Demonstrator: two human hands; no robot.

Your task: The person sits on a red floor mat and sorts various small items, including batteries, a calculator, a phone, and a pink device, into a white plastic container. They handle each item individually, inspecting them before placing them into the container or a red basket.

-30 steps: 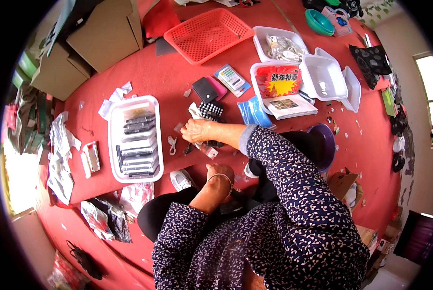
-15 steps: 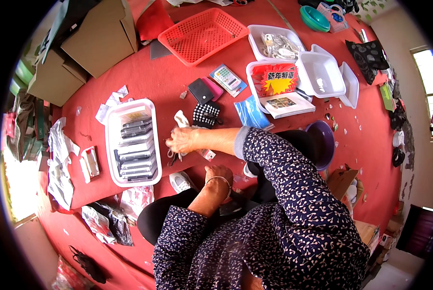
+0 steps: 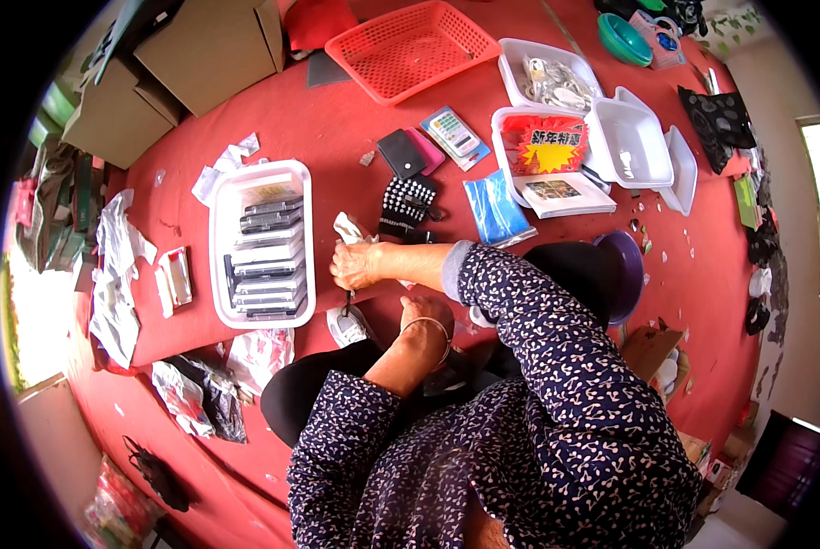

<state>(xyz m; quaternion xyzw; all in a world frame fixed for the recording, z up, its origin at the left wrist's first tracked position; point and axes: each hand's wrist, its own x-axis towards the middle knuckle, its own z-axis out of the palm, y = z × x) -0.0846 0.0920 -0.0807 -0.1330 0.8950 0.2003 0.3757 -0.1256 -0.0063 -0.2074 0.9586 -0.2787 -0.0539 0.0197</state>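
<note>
Over the red cloth, my right hand point(image 3: 355, 265) is closed, its fingertips pinched on something mostly hidden. A thin dark strip point(image 3: 348, 300) hangs below those fingers. Beyond the knuckles lies a crumpled white piece point(image 3: 348, 227), close against the hand. My left hand point(image 3: 428, 317), a bracelet at its wrist, is curled nearer to me; what it holds, if anything, is hidden. Left of my right hand stands a white plastic basket point(image 3: 308, 247) with a row of flat dark and clear cases point(image 3: 271, 261). Past my right forearm lies a black-and-white beaded item point(image 3: 410, 199).
A dark wallet point(image 3: 401, 154), a pink one point(image 3: 430, 151) and a packaged calculator point(image 3: 455, 135) lie farther back. Behind them is a red basket point(image 3: 382, 87). White bins point(image 3: 631, 146) stand at the back right, beside a blue packet point(image 3: 497, 210). A purple bowl point(image 3: 627, 274) sits right.
The view has shifted, so the scene sits a little right and higher. My right hand stays by the white piece with its fingers closed; my left hand remains curled nearby.
</note>
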